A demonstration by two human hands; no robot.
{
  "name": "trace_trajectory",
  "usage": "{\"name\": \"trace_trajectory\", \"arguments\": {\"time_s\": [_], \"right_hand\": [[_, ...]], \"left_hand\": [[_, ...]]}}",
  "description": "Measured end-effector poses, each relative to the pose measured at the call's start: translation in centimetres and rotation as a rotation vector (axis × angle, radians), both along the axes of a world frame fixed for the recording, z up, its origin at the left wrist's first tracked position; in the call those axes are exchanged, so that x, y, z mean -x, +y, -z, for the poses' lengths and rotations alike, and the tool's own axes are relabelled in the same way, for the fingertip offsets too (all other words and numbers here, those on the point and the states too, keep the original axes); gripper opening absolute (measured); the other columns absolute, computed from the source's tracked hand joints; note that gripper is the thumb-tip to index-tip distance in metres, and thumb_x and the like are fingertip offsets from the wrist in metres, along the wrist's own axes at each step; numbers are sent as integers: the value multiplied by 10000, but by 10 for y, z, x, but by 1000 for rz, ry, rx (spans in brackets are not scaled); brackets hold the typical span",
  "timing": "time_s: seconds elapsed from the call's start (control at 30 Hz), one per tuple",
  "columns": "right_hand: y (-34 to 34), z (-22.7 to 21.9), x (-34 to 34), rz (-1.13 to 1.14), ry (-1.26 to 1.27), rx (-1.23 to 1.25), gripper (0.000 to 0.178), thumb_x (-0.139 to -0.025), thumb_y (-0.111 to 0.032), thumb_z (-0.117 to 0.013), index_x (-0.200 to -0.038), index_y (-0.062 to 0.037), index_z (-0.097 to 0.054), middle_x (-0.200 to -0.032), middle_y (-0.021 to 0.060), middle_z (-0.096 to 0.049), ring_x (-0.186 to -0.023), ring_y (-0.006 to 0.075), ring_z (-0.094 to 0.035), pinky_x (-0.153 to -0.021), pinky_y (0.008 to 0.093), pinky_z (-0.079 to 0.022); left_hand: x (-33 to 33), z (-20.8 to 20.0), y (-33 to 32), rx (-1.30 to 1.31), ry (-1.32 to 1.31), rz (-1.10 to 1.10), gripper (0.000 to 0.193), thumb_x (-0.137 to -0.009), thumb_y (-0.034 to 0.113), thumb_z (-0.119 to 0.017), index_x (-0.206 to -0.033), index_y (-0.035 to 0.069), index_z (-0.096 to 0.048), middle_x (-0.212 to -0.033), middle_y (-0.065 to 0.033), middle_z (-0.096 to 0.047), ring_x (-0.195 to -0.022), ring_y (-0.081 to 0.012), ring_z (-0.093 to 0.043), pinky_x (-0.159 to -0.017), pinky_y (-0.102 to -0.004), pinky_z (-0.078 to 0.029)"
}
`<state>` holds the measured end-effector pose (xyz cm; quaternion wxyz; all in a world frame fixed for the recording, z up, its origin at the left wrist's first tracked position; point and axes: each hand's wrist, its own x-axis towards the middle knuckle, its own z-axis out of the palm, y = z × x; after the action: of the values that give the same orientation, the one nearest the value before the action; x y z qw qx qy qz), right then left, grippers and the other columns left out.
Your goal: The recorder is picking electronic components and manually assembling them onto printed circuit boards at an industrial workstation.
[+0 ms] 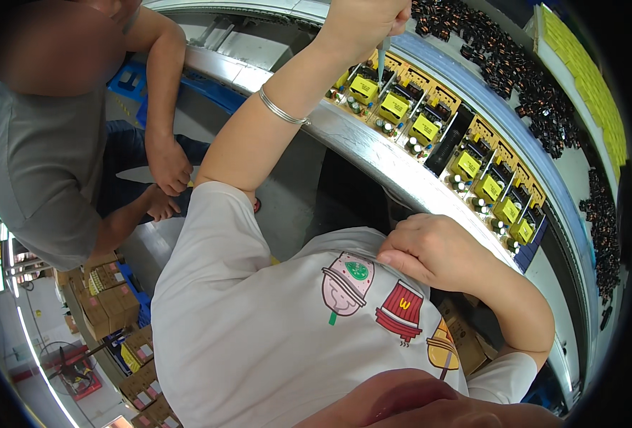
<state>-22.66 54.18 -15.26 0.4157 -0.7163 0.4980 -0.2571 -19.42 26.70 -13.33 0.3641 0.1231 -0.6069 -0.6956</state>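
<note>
My left hand [364, 25] is closed round a slim grey tool [383, 60] with a narrow tip. Its tip points down at a circuit board with a yellow-wrapped transformer [363, 88], near the left end of a row. Whether it touches the board I cannot tell. Several like boards stand side by side, each with a yellow transformer [424, 128] and small round capacitors [413, 146]. A black bar [450, 140] sits between two groups of them. My right hand [435, 251] is curled at the front of my white shirt, below the line's near edge; its fingertips are hidden.
A metal rail [373, 153] runs along the near side of the boards. Beyond them lie heaps of small black parts [505, 57] and a yellow slab [587, 78]. At the left sits another person [52, 157], hands [166, 171] low. Cardboard boxes [112, 308] are stacked behind.
</note>
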Motion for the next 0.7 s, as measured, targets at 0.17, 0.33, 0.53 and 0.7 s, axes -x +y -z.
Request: {"name": "trace_trajectory", "arguments": {"time_s": [0.17,0.33,0.53,0.7], "right_hand": [[-1,1,0,0,-4,2,385,-1017,-361,-621,-827,-36,-704,-749,147,-645,-761,362,-659,-699,472,-528],[-4,1,1,-7,-6,4,382,-1013,-356,-625,-827,-33,-705,-749,148,-646,-763,363,-659,-700,469,-529],[-11,-6,-2,-30,-2,-51,252,-990,-261,-649,-920,-35,-735,-796,149,-666,-782,364,-651,-732,451,-529],[-15,-9,-8,-28,-13,-60,243,-987,-256,-653,-924,-38,-737,-795,147,-665,-779,362,-650,-728,449,-528]], "left_hand": [[1,3,-2,5,1,-6,256,-1009,312,-715,-1055,108,-567,-621,46,-483,-459,-48,-429,-414,-219,-363],[-1,-6,-2,6,-9,27,270,-1010,321,-712,-1123,96,-612,-624,47,-485,-459,-46,-430,-412,-218,-353],[-12,-27,-29,-34,53,88,288,-1011,329,-709,-1150,90,-628,-619,49,-481,-454,-45,-411,-406,-218,-321],[-22,0,-44,-1,64,82,265,-1010,324,-712,-1092,98,-604,-613,48,-476,-455,-46,-399,-411,-222,-317]]}}
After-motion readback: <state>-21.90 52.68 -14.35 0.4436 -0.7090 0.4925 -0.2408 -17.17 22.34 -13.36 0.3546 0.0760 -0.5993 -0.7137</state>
